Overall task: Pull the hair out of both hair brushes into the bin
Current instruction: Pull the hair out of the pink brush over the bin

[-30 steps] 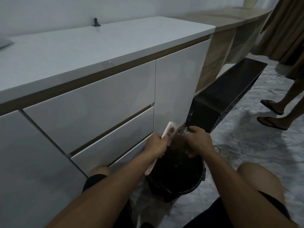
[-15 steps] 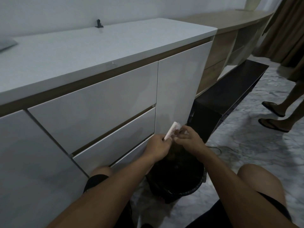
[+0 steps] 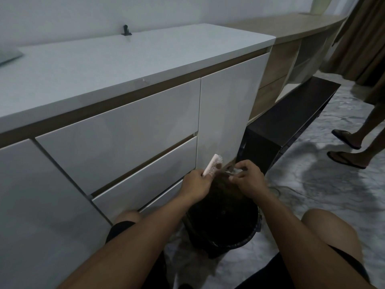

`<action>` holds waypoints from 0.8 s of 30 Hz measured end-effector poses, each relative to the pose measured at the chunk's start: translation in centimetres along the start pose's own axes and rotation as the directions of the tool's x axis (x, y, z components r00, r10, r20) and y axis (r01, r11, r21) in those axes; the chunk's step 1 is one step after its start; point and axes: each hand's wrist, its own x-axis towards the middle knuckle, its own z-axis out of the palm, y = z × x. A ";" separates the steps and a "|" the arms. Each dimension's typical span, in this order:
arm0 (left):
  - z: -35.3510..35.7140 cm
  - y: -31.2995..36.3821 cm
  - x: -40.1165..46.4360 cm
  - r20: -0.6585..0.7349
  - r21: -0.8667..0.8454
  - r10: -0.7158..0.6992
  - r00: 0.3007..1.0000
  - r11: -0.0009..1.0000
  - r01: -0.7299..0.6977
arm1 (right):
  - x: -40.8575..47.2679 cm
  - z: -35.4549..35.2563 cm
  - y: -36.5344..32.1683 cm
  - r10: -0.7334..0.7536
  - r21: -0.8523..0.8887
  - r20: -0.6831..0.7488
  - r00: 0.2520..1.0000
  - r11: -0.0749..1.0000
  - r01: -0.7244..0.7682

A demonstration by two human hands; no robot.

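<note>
My left hand [image 3: 195, 184] grips a pale pink hair brush [image 3: 213, 165] by its handle, bristles facing right, above the far rim of a black bin [image 3: 248, 236] that stands on the floor between my knees. My right hand [image 3: 246, 178] is just right of the brush, fingers pinched on thin strands of hair [image 3: 228, 171] that stretch toward the bristles. The bin's inside is dark and its contents are hard to make out. A second brush is not in sight.
A white cabinet with drawers [image 3: 125, 130] stands close on the left. A low black table [image 3: 291, 113] sits behind the bin. Another person's legs in sandals [image 3: 345, 147] stand at right on the marble floor [image 3: 323, 184]. Curtains [image 3: 362, 38] hang beyond.
My right hand came up from the bin to the brush bristles, then pulled a little to the right with hair pinched. The brush tilted up and stayed in my left hand.
</note>
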 end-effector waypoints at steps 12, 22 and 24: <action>0.2 1.0 -0.7 0.099 -0.085 -0.038 0.994 0.995 0.047 | -0.2 1.1 0.0 -0.216 0.069 0.040 0.976 0.975 0.213; 0.3 0.6 -0.4 0.017 -0.059 -0.025 1.000 0.998 0.026 | -0.1 0.1 0.0 -0.187 -0.162 0.074 0.979 0.967 0.197; 0.4 0.6 -0.5 0.006 -0.027 -0.030 1.000 0.999 0.030 | 0.2 -0.3 0.1 -0.169 -0.228 0.093 0.981 0.956 0.187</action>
